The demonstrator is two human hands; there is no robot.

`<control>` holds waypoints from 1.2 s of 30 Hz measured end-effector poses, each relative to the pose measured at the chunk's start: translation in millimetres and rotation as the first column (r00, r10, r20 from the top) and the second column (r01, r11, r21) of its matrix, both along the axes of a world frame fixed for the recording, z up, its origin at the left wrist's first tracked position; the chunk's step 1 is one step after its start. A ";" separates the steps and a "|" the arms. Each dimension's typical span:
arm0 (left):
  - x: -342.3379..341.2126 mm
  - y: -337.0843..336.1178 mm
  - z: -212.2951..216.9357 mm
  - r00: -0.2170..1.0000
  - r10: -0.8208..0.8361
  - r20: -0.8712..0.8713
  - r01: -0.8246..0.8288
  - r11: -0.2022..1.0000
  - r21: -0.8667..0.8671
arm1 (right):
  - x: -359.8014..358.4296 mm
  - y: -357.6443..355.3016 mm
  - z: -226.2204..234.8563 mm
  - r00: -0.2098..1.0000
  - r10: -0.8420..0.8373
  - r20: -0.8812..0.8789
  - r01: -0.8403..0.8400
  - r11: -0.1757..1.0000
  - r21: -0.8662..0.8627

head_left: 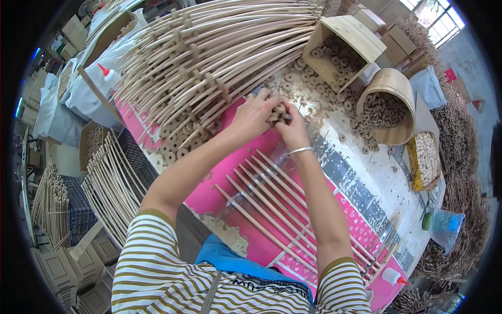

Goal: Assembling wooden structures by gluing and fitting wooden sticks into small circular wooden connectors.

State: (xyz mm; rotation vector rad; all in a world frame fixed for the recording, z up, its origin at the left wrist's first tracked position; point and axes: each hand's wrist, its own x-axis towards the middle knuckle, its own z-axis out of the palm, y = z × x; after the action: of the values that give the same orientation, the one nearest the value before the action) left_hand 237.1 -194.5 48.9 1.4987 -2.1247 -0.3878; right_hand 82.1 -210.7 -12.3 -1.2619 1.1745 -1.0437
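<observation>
My left hand (pixel 253 115) and my right hand (pixel 294 130) meet over the middle of the table, their fingers closed around several small wooden rings (pixel 277 113). The fingers partly cover the rings, so how they divide between the hands is hard to see. Below my hands, several thin wooden rods (pixel 264 201) lie side by side on the pink sheet (pixel 201 188), partly passing under my right forearm. Just beyond my left hand spreads a large stack of rods with wooden rings fitted on them (pixel 209 57).
Loose rings (pixel 348 104) lie around a tipped wooden box (pixel 361 36) and a wooden tub (pixel 397 86), both holding rings. A yellow box of pale pieces (pixel 417 175) stands at the right edge. A red-tipped white bottle (pixel 391 276) lies at the near right corner.
</observation>
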 end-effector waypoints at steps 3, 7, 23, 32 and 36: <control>33.5 48.9 -1.1 0.997 0.064 0.045 -0.060 0.994 -0.091 | 36.4 33.8 -19.1 0.993 0.044 -0.108 -0.058 0.990 -0.130; 71.7 109.0 -8.4 0.985 0.142 0.102 -0.130 0.985 -0.116 | 82.8 76.3 -41.0 0.984 0.166 -0.062 -0.173 0.977 -0.127; 87.4 142.8 4.5 0.934 0.151 0.324 -0.075 0.969 -0.236 | -119.6 187.6 39.1 0.848 -0.234 -0.475 0.066 0.937 -0.343; 24.1 60.4 -46.1 0.940 -0.134 0.315 0.165 0.983 -0.074 | -227.6 273.5 22.8 0.668 -0.245 -0.702 0.063 0.959 -0.275; 19.7 54.5 -43.5 0.930 -0.098 0.355 0.159 0.976 -0.148 | -242.5 278.6 6.8 0.696 -0.265 -0.667 0.100 0.956 -0.276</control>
State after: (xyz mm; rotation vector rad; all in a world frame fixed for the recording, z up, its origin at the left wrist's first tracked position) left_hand 256.8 -140.0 5.4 1.4109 -2.4658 0.0261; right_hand -160.4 67.8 -5.5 -1.8396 1.8350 -0.8614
